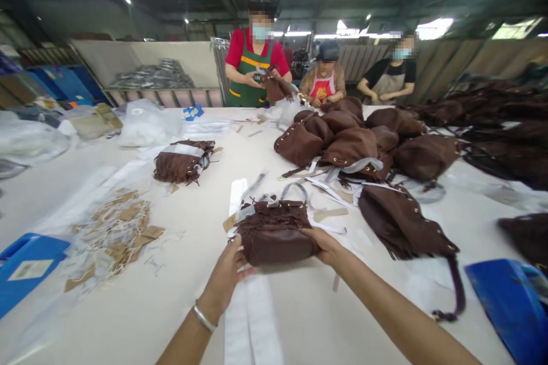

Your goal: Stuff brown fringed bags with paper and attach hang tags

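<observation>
A dark brown fringed handbag point(280, 239) is held between my two hands over the table, its smooth base toward me and its gold eyelets on the far edge. My left hand point(229, 268) grips the bag's left end, thumb on top and fingers partly beneath it. On the right end, my right hand point(325, 245) has its thumb over the bag, with the other fingers hidden behind. Grey wrapping strips point(295, 189) stick up from the bag's far side. White paper strips point(252, 319) lie under and in front of it.
Brown bags point(351, 145) are heaped beyond, and one bag point(402, 219) lies at right with its strap out. A fringed bag point(182, 161) sits at left above scattered tags point(120, 222). Blue bins point(32, 265) flank me. Co-workers point(257, 63) stand across the table.
</observation>
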`<state>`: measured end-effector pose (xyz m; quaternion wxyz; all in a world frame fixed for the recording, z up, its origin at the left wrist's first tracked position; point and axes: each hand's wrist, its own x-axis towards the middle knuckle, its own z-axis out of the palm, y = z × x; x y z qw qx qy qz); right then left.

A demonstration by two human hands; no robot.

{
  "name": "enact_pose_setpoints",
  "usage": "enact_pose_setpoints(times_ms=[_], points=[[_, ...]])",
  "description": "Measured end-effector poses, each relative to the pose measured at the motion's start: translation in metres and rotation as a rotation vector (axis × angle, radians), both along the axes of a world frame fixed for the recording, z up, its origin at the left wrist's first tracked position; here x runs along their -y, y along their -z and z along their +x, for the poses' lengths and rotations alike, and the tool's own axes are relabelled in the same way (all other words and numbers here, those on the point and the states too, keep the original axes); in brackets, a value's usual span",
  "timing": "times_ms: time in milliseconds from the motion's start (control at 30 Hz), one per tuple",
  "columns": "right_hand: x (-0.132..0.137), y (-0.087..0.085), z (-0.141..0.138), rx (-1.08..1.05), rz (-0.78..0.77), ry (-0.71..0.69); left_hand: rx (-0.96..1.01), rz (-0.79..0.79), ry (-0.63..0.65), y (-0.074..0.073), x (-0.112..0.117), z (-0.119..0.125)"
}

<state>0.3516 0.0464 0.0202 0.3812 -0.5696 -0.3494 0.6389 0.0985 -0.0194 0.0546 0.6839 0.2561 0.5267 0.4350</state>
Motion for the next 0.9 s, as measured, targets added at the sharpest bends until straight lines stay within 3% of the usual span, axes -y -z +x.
enact_pose_setpoints(times_ms=[100, 200, 267, 367, 433, 500, 567, 667, 767, 900], points=[[0.003, -0.020, -0.001, -0.100, 0.076, 0.037, 0.128, -0.101, 0.038, -0.024, -0.027, -0.009], [0.027, -0.027, 0.000, -0.253, 0.200, 0.067, 0.151, -0.108, 0.189, -0.029, -0.040, -0.008], [0.049, -0.019, 0.003, -0.303, 0.189, 0.071, 0.143, -0.068, 0.236, -0.016, -0.036, 0.000], [0.073, 0.001, 0.013, -0.344, 0.003, 0.039, 0.084, -0.015, 0.203, 0.014, -0.020, 0.016], [0.077, 0.011, 0.020, -0.393, -0.125, 0.055, 0.043, 0.014, 0.170, 0.028, -0.011, 0.025], [0.071, 0.015, 0.025, -0.399, -0.189, 0.128, 0.012, 0.064, 0.141, 0.031, -0.009, 0.031], [0.062, 0.012, 0.026, -0.371, -0.178, 0.187, -0.006, 0.111, 0.121, 0.022, -0.010, 0.034], [0.053, -0.003, 0.029, -0.351, -0.055, 0.194, 0.020, 0.171, 0.140, -0.002, -0.007, 0.032], [0.060, -0.022, 0.036, -0.380, 0.066, 0.149, 0.222, 0.178, 0.192, -0.022, 0.006, 0.021], [0.082, -0.031, 0.039, -0.411, 0.095, 0.009, 0.516, 0.005, 0.160, -0.022, 0.021, 0.010]])
